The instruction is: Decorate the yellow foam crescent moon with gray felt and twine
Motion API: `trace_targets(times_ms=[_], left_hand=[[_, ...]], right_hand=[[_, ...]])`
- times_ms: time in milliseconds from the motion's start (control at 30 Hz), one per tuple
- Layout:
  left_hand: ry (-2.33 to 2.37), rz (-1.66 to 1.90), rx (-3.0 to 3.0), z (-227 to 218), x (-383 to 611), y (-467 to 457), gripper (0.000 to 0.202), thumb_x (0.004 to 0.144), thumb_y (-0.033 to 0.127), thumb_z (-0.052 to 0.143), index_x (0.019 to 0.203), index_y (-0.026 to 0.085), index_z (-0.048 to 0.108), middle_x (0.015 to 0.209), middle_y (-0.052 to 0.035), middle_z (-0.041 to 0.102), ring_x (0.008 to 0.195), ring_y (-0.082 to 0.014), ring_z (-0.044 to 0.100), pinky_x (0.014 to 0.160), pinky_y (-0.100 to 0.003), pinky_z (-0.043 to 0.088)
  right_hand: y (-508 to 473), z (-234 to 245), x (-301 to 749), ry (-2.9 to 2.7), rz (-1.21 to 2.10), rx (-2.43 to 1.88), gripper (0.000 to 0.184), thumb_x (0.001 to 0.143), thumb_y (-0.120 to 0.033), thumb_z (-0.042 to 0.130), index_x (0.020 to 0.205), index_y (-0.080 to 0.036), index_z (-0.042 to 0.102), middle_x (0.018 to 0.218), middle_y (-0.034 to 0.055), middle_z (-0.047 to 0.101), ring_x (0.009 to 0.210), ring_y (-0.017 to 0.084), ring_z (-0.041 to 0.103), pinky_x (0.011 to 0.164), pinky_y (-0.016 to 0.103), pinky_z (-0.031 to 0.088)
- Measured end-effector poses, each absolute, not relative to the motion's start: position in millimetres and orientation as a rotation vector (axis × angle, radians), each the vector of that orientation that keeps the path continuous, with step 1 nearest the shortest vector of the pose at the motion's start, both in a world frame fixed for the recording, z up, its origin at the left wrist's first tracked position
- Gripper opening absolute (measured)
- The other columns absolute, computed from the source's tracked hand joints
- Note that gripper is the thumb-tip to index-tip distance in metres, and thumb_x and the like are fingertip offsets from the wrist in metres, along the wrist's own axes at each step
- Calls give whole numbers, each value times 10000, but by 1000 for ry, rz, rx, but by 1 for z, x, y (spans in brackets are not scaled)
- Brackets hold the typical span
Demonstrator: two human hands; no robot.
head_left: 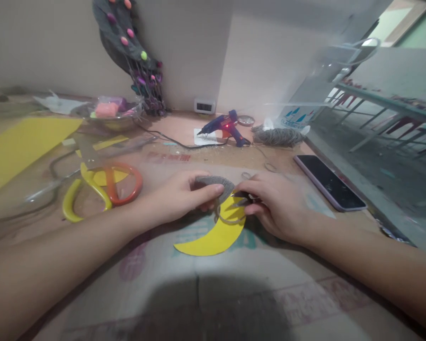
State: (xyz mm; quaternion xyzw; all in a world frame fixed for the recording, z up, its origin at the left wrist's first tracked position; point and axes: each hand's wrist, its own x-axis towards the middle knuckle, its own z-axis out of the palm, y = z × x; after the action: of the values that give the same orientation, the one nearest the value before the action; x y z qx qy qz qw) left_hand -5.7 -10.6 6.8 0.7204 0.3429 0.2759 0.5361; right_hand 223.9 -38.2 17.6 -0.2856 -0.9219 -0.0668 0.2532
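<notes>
A yellow crescent cutout [213, 241] lies tilted between my hands, its bare lower tip pointing left. Grey yarn [218, 181] is wrapped closely around its upper end. My left hand [195, 192] pinches that wrapped end between thumb and fingers. A loose strand of the yarn [230, 221] loops across the yellow part towards my right hand [275, 203]. The right thumb and fingers are closed on the strand at the crescent's right edge. Something dark shows between those fingertips, too blurred to name.
Behind are a glue gun [222, 125] with a red light, a grey yarn skein [279, 136] and a small display [204, 105]. A phone [330, 182] lies right; orange-and-yellow-handled scissors [129, 187] and a yellow sheet [24, 147] lie left. A decorated grey crescent [119, 33] hangs behind.
</notes>
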Motion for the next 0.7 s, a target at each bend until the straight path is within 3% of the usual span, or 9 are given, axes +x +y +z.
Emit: trace_targets(times_ms=[200,467,700], left_hand=[[845,627,1757,12,-5,-13,309,855,423,570,672,176,537,578,37,540,513,-86,471,469,-196,356],[820,655,1759,12,-4,-13,286,865,391,553,673,179,550,583,36,544,521,-83,476,470,-192,354],[849,645,1790,14,-4,-15,284,855,371,558,648,178,534,546,47,514,487,-75,435,462,-196,333]], right_hand=[[-35,17,222,-2541,-342,-748,219,979,-279,448,996,-160,632,796,56,651,727,174,538,648,309,339],[-40,20,218,-2549,-342,-791,297,998,-328,400,961,-146,633,747,52,652,683,170,527,621,302,324],[-41,17,220,-2524,-384,-788,198,960,-324,499,960,-175,629,781,34,682,695,165,549,635,293,346]])
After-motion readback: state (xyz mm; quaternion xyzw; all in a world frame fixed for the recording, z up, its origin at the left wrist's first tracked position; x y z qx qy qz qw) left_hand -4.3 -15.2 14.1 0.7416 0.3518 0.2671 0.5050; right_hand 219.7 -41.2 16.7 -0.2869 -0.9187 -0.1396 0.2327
